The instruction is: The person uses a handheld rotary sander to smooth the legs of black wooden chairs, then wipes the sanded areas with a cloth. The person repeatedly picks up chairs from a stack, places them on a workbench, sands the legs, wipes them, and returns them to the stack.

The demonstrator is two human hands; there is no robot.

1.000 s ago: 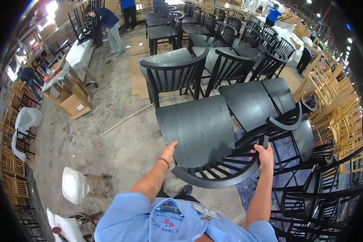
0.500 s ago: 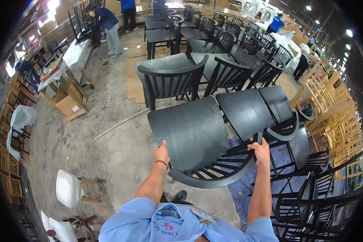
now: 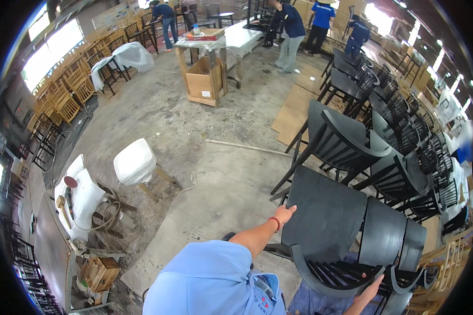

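A black wooden chair [image 3: 325, 212] with a curved, spindled backrest stands in front of me at the lower right. My left hand [image 3: 285, 215] closes on the left edge of its seat, thumb uppermost and the other fingers mostly hidden. Around the right end of the curved back rail wraps my right hand [image 3: 370, 292], partly covered by the rail. Directly beside this chair on the right is another black chair [image 3: 383, 231], its seat close to the first. Farther off, a black chair [image 3: 339, 131] has its back turned toward me.
Rows of black chairs [image 3: 399, 100] fill the right side. A white-covered stool [image 3: 135, 161] stands on the concrete floor at left, near a white-draped stand [image 3: 84, 205]. A wooden worktable [image 3: 199, 44] is farther ahead. Several people work in the background, one beside a white bench [image 3: 240, 38].
My view has swung left, so the chair and both hands now appear farther right and lower. Both hands keep their hold on the chair.
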